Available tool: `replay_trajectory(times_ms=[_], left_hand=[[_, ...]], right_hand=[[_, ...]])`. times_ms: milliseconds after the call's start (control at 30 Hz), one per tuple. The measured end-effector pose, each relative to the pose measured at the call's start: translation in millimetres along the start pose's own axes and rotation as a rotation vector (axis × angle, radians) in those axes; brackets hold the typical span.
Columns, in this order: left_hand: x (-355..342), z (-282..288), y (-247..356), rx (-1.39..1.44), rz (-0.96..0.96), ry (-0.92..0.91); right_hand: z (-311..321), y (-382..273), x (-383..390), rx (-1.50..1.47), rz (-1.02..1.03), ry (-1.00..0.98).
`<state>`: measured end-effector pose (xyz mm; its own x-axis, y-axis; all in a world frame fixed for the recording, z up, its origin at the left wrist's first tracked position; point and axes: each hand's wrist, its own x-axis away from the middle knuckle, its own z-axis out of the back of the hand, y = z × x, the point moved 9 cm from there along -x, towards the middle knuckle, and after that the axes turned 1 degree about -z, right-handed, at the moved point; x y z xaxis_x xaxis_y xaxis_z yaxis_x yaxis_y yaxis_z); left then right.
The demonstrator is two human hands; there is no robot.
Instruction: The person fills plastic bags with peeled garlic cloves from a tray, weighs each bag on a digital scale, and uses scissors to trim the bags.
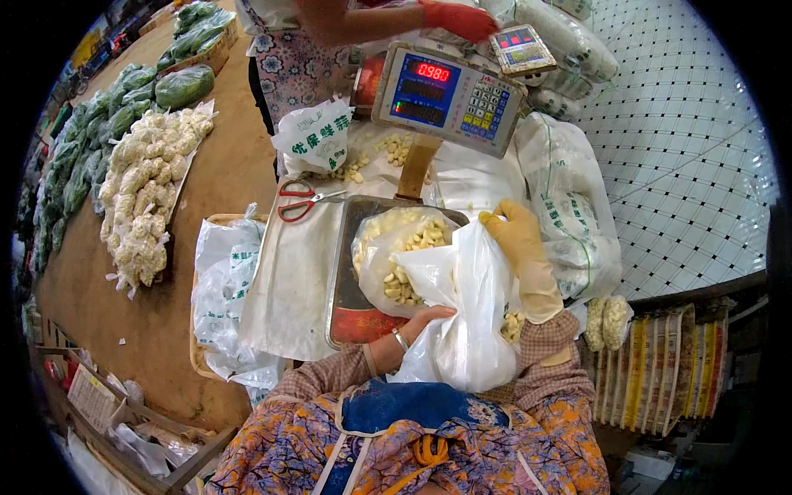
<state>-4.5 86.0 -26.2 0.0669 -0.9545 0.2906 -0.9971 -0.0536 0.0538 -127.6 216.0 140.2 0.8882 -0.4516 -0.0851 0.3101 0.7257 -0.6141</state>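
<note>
My right hand (pixel 521 243), in a yellow rubber glove, pinches the upper edge of a white plastic bag (pixel 474 309). Bare and with a band at the wrist, my left hand (pixel 417 327) grips the same bag lower down; its fingers are partly hidden by the plastic. Just beyond, a clear bag of peeled garlic cloves (pixel 396 285) rests on the dark pan of a scale (pixel 342 318). The scale's display (pixel 450 97) is lit with red digits and stands behind the pan. A few cloves (pixel 513 327) show beside the white bag, under my right wrist.
Red-handled scissors (pixel 299 200) lie on the white cloth left of the scale. A basket of printed bags (pixel 224 289) stands farther left. Filled garlic bags (pixel 148 190) lie on the brown floor. Across the table is another person's red-gloved hand (pixel 458 20). Stacked crates (pixel 652 371) stand at right.
</note>
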Motion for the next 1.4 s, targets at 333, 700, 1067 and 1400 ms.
replay_trajectory(times_ms=[333, 700, 1067, 1400], left_hand=[[11, -37, -3, -0.146, -0.080, -0.001], [2, -29, -15, -0.132, -0.082, -0.027], [-4, 0, 17, -0.314, -0.399, -0.095], [-41, -81, 121, -1.054, -0.581, 0.308]], right_hand=[[-9, -7, -2, 0.123, 0.037, -0.105], [14, 5, 17, -0.106, 0.015, -0.040], [81, 10, 92, -0.550, 0.111, 0.052], [158, 45, 65, -1.092, 0.205, 0.444]])
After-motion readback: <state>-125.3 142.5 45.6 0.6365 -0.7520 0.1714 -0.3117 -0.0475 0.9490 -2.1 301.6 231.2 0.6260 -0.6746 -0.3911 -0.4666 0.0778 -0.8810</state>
